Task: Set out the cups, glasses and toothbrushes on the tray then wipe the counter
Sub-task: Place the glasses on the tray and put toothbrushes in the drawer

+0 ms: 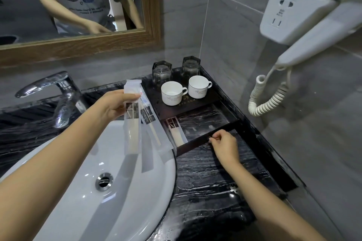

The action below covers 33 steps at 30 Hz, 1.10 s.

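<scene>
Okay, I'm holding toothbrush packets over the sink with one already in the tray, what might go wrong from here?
1. The left hand pinches two clear-wrapped toothbrush packets above the white ceramic sink; a loose grip could drop one in.
2. The right hand is on the black tray's front rim; a tug might shift the two white handled cups and two upturned faceted glasses.

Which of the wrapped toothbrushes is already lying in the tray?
The single wrapped toothbrush in the tray's front compartment, near the right hand. The other packets are held over the sink by the left hand.
</scene>
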### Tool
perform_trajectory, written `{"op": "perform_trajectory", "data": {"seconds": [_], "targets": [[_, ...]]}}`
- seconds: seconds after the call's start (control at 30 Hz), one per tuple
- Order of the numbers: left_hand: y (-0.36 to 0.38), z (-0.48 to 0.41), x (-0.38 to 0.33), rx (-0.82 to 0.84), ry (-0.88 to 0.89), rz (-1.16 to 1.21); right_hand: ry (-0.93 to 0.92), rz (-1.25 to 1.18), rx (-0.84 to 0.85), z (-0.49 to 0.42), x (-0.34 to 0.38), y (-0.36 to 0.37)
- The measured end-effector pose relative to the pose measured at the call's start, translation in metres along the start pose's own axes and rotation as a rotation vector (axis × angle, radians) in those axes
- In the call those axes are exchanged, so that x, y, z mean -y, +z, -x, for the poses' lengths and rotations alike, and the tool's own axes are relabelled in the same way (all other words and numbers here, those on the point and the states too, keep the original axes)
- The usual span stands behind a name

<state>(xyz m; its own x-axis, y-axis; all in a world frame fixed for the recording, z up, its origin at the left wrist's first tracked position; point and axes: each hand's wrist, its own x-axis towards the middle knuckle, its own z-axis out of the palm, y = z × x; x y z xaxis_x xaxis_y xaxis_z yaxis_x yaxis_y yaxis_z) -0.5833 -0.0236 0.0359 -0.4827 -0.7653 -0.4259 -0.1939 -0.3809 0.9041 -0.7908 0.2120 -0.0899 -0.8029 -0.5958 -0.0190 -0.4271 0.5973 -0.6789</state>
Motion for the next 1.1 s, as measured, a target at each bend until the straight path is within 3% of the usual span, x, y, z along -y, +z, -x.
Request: {"op": "perform_trajectory", "data": {"seconds": [0.1, 0.2, 0.27, 0.43, 0.73, 0.93, 1.1], "targets": [[0.003, 0.002, -0.001, 0.021, 0.007, -0.006, -0.348, 0.224, -0.065, 0.002, 0.011, -0.011], [0.011, 0.007, -0.001, 0.031, 0.019, 0.006, -0.484, 0.291, 0.197, -0.014, 0.013, -0.016], [0.013, 0.008, 0.002, 0.041, 0.011, 0.019, -0.479, 0.276, 0.272, -0.019, 0.011, -0.018], [0.019, 0.006, 0.015, 0.064, -0.033, 0.018, -0.465, 0.203, 0.211, -0.009, 0.006, -0.02], [0.046, 0.013, 0.035, 0.14, -0.092, 0.048, -0.425, 0.199, 0.247, 0.009, -0.005, -0.031], [0.069, 0.021, 0.045, 0.161, -0.13, 0.101, -0.342, 0.262, 0.389, 0.014, 0.001, -0.046], [0.09, 0.029, 0.043, 0.18, -0.132, 0.135, -0.149, -0.307, 0.397, 0.024, 0.044, -0.05]]}}
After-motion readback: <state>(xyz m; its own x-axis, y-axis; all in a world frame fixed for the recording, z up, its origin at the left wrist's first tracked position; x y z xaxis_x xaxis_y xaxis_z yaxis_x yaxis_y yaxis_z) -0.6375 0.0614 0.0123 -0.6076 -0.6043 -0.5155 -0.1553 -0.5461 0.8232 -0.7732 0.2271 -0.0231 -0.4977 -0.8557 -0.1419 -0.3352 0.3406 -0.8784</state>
